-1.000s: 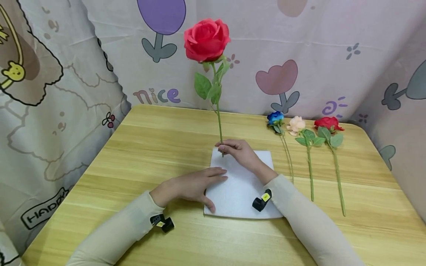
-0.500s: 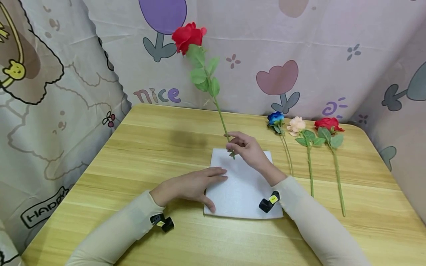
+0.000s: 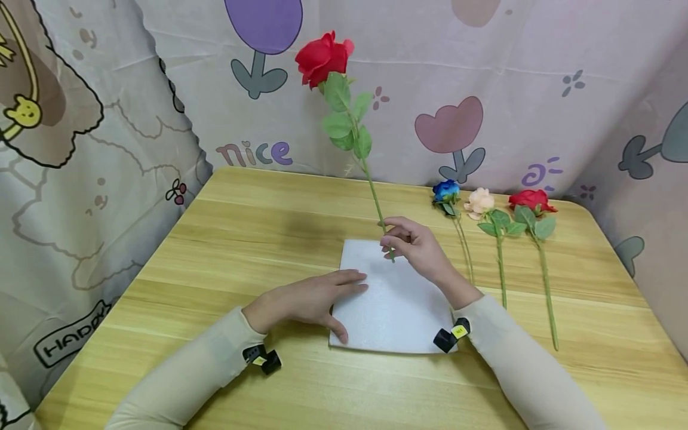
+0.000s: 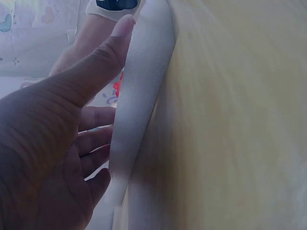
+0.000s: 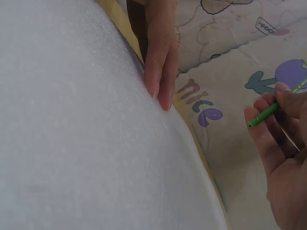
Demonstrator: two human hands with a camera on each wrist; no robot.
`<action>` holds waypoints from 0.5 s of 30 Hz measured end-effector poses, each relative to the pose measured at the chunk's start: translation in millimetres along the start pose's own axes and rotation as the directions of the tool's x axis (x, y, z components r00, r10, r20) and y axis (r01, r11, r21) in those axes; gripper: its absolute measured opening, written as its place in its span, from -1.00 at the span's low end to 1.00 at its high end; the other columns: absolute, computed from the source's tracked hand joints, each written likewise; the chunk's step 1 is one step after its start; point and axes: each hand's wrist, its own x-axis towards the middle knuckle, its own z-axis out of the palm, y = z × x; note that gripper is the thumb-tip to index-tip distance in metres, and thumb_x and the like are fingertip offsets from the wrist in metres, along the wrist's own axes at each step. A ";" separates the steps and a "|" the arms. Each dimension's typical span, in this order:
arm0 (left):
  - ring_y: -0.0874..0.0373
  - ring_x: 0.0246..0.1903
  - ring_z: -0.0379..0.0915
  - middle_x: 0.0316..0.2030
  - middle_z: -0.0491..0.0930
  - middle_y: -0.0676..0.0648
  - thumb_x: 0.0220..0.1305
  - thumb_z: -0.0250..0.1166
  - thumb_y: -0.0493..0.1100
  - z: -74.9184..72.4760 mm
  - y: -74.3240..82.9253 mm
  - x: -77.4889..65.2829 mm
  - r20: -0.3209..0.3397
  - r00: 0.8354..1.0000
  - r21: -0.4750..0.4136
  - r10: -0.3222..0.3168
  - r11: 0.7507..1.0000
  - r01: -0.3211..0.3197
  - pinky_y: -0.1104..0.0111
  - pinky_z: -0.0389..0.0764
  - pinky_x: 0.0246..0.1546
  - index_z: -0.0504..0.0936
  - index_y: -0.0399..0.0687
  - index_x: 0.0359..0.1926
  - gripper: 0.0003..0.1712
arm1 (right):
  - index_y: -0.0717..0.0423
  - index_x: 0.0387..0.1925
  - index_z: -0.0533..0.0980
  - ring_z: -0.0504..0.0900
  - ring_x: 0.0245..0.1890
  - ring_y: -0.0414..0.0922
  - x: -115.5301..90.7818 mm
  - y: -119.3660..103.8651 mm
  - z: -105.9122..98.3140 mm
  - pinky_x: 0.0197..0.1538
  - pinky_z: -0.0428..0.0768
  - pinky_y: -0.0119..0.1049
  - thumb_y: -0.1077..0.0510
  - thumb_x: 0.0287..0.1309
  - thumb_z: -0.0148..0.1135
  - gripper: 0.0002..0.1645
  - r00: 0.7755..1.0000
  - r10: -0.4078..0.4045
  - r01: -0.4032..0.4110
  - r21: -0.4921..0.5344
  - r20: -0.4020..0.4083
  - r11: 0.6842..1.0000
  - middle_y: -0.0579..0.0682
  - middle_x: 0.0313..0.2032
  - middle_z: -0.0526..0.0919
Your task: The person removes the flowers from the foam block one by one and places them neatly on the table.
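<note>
My right hand (image 3: 421, 251) pinches a red artificial rose (image 3: 324, 58) near the bottom of its green stem. The flower stands above the hand, tilted to the left. In the right wrist view the cut stem end (image 5: 256, 120) pokes out past the thumb and fingertips. Below it lies a white foam board (image 3: 395, 313), flat on the table. The left hand (image 3: 309, 303) rests on the board's left edge with fingers spread and straight. In the left wrist view the thumb and fingers lie along the foam's edge (image 4: 144, 91).
On the right of the wooden table (image 3: 242, 227) lie a blue flower (image 3: 445, 191), a pale pink flower (image 3: 479, 203) and another red rose (image 3: 531, 201), stems toward me. A printed cloth (image 3: 365, 137) hangs behind the table.
The right hand has moved right and slightly toward me with the red rose. The rose has turned and now leans left instead of standing nearly upright. The left hand has stayed still.
</note>
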 end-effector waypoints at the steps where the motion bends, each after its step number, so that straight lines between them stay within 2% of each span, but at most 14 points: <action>1: 0.09 0.48 -0.15 0.51 -0.02 -0.05 -0.06 0.29 0.48 0.1 -0.2 0.1 0.002 1.000 0.002 -0.001 1.000 0.001 0.26 0.04 0.42 0.15 -0.08 0.50 0.23 | 0.33 0.16 0.45 0.68 -0.31 -0.12 -1.9 -0.7 -1.5 -0.22 0.71 -0.13 0.39 0.31 0.15 -0.60 1.000 -0.001 0.001 -0.002 -0.005 1.000 0.25 -0.26 0.62; 5: 0.11 0.48 -0.17 0.52 -0.04 -0.04 -0.06 0.27 0.50 0.8 -1.2 1.0 0.009 1.000 0.013 -0.004 1.000 0.004 0.29 0.02 0.42 0.13 -0.07 0.51 0.24 | 0.35 0.15 0.46 0.69 -0.33 -0.13 -9.1 -1.0 -9.1 -0.24 0.72 -0.16 0.37 0.30 0.17 -0.60 0.999 -0.004 0.003 -0.017 -0.034 1.000 0.18 -0.24 0.62; 11: 0.10 0.48 -0.17 0.52 -0.04 -0.05 -0.06 0.28 0.49 1.0 -1.0 1.5 0.010 1.000 0.008 -0.004 1.000 0.004 0.28 0.03 0.42 0.12 -0.08 0.51 0.24 | 0.42 0.15 0.44 0.71 -0.35 0.00 -20.5 0.0 -23.3 -0.28 0.72 -0.18 0.39 0.30 0.16 -0.61 0.996 -0.037 0.037 0.003 -0.079 0.999 0.07 -0.25 0.57; 15: 0.10 0.48 -0.18 0.52 -0.05 -0.05 -0.06 0.29 0.48 1.3 -0.3 1.3 0.013 1.000 0.014 -0.006 1.000 0.006 0.28 0.02 0.42 0.12 -0.09 0.51 0.24 | 0.45 0.15 0.41 0.70 -0.36 -0.05 -29.6 0.7 -32.8 -0.27 0.71 -0.21 0.40 0.31 0.14 -0.60 0.994 -0.041 0.044 0.025 -0.101 0.999 0.02 -0.27 0.56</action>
